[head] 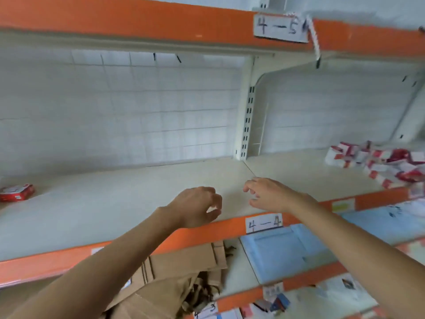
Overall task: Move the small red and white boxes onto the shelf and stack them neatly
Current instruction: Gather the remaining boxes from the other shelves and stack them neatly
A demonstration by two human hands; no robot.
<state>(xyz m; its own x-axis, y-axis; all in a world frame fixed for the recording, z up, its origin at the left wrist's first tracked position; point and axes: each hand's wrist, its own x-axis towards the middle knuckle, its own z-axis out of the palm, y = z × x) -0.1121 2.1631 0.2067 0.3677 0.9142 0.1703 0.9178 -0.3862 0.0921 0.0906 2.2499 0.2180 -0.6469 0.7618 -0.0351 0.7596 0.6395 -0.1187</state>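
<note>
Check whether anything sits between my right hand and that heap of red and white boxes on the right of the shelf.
Nothing visible does. The right hand hovers over bare shelf, and only open board lies between it and the pile of red and white boxes. It holds nothing.

Two hands are reaching over the shelf (115,203): one left hand (195,207) and one right hand (266,194). One red and white box (16,192) is lying alone at the far left of the shelf. One jumbled heap of red and white boxes (377,162) is sitting at the far right; the blur is keeping its boxes from being counted. Two handwritten labels are showing on the orange rails, one reading 4—5 (279,27) and one reading 4—4 (263,223). One pile of brown paper bags (184,268) and one stack of blue sheets (276,252) are lying on the shelf below.
</note>
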